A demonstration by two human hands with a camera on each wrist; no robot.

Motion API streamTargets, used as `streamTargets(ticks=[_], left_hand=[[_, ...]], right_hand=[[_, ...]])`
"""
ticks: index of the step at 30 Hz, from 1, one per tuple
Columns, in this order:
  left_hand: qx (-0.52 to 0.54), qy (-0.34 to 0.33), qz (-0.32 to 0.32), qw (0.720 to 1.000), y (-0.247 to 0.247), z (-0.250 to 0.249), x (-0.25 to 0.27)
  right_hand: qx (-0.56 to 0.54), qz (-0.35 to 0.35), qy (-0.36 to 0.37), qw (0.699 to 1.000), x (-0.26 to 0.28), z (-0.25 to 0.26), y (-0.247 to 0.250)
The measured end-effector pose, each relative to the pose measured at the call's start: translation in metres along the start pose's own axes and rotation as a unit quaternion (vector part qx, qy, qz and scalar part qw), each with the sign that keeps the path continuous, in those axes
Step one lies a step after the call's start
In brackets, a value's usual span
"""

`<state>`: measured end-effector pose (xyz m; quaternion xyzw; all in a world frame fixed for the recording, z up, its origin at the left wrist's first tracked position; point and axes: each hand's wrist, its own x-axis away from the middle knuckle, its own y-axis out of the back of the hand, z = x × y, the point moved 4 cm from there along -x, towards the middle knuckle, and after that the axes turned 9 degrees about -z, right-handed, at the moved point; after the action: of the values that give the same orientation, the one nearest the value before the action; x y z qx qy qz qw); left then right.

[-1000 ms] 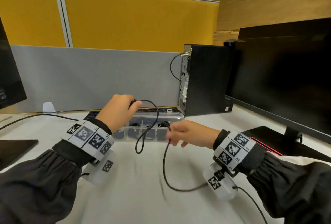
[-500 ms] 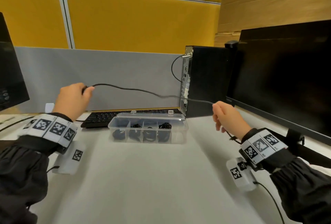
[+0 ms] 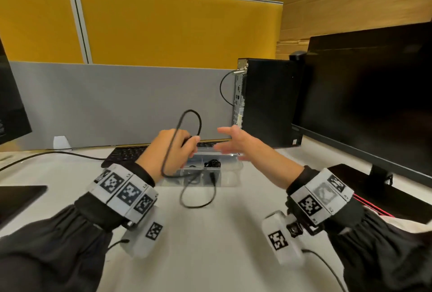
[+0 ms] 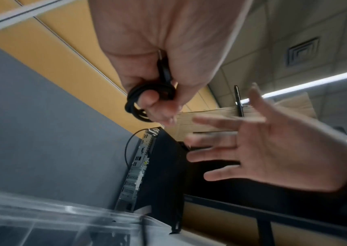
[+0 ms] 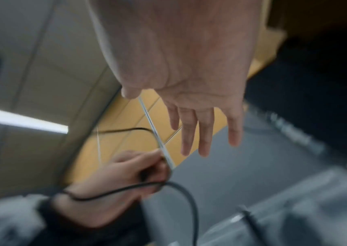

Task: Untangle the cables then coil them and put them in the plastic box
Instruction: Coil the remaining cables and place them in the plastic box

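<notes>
**A:** so where's the cable (image 3: 188, 183) at? Head view just shows a thin black loop sticking up above the left hand (image 3: 173, 150) and another loop hanging down in front of the box (image 3: 230, 170).

**B:** yeah, the left wrist cam fills that in. The left hand (image 4: 164, 55) has its fingers curled around a few tight black turns of cable (image 4: 150, 101), with one fingertip poking through the coil. You can't see those turns from the head view at all, the hand hides them.

**A:** and the right hand (image 3: 243, 145)?

**B:** holding nothing. Fingers spread and straight, just right of the left hand, not touching the cable. The right wrist cam is blurry, but the right hand (image 5: 189, 69) shows as flat and empty there too, with the left hand (image 5: 122, 186) beyond it gripping the cable (image 5: 181, 189).

**A:** the loose end?

**B:** it drops from the left hand, swings down over the desk (image 3: 210, 245) on the near side of the box, and its plug end hangs against the box's near wall. The box is clear plastic with dividers, with other black cables already inside. It sits just past both hands, in front of the keyboard (image 3: 131, 152).
</notes>
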<state>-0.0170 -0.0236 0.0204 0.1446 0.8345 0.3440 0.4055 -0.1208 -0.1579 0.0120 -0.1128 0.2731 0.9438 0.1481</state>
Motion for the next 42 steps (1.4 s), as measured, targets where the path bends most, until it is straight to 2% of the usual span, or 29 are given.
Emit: streamTargets(ticks=[3, 6, 8, 11, 15, 17, 20, 22, 25, 27, 29, 30, 32, 33, 34, 36, 38, 40, 41, 42], left_hand=[[-0.034, -0.026, -0.012, 0.999, -0.003, -0.005, 0.002], [0.0, 0.01, -0.007, 1.0, -0.006, 0.001, 0.005], [0.007, 0.031, 0.01, 0.999, -0.009, 0.0, 0.003], [-0.072, 0.076, 0.041, 0.994, -0.013, -0.012, -0.005], [-0.142, 0.032, 0.013, 0.989, -0.009, -0.015, -0.003], [-0.127, 0.022, -0.005, 0.992, -0.01, -0.012, -0.003], [-0.106, 0.048, 0.01, 0.993, -0.013, -0.003, -0.003], [-0.093, 0.019, 0.008, 0.995, -0.012, -0.003, 0.0], [-0.186, -0.034, 0.017, 0.982, -0.014, -0.011, 0.004], [-0.237, -0.059, 0.014, 0.97, -0.012, -0.016, 0.001], [-0.251, -0.059, 0.011, 0.966, -0.007, -0.007, 0.0], [-0.229, -0.053, 0.025, 0.972, -0.004, -0.002, 0.001], [-0.098, -0.041, 0.104, 0.989, 0.0, 0.001, 0.009], [0.007, -0.026, 0.157, 0.987, 0.003, -0.007, 0.016], [0.133, 0.001, 0.198, 0.971, 0.005, -0.016, 0.02], [0.371, 0.063, 0.201, 0.904, 0.013, -0.036, 0.022], [0.563, 0.114, 0.144, 0.806, 0.019, -0.047, 0.014], [0.695, 0.13, 0.072, 0.704, 0.023, -0.051, 0.004], [0.726, 0.131, 0.033, 0.674, 0.023, -0.049, -0.003], [0.731, 0.126, -0.003, 0.671, 0.023, -0.047, -0.009]], right_hand=[[-0.164, 0.091, -0.05, 0.981, 0.013, 0.011, -0.012], [-0.251, 0.138, -0.058, 0.956, 0.021, 0.017, -0.017], [-0.238, 0.124, -0.062, 0.961, 0.021, 0.018, -0.023], [-0.189, 0.039, -0.059, 0.979, 0.014, 0.021, -0.032], [-0.155, -0.055, -0.019, 0.986, 0.009, 0.026, -0.027], [-0.164, -0.048, -0.01, 0.985, 0.01, 0.029, -0.024], [-0.189, 0.0, -0.029, 0.982, 0.013, 0.033, -0.027], [-0.179, 0.013, -0.034, 0.983, 0.015, 0.032, -0.034], [-0.176, 0.043, -0.014, 0.983, 0.02, 0.032, -0.047], [-0.238, 0.057, -0.016, 0.969, 0.023, 0.037, -0.043], [-0.272, 0.015, -0.025, 0.962, 0.02, 0.04, -0.021], [-0.235, -0.034, -0.018, 0.971, 0.015, 0.038, -0.005], [-0.081, -0.151, 0.019, 0.985, 0.001, 0.028, 0.03], [-0.01, -0.205, 0.045, 0.978, -0.006, 0.021, 0.043], [0.043, -0.242, 0.074, 0.967, -0.011, 0.014, 0.051], [0.119, -0.246, 0.115, 0.955, -0.018, -0.004, 0.05], [0.149, -0.199, 0.121, 0.961, -0.017, -0.017, 0.033], [0.132, -0.129, 0.126, 0.975, -0.01, -0.019, 0.009], [0.129, -0.087, 0.134, 0.979, -0.004, -0.016, -0.004], [0.13, -0.049, 0.146, 0.979, 0.002, -0.011, -0.017]])
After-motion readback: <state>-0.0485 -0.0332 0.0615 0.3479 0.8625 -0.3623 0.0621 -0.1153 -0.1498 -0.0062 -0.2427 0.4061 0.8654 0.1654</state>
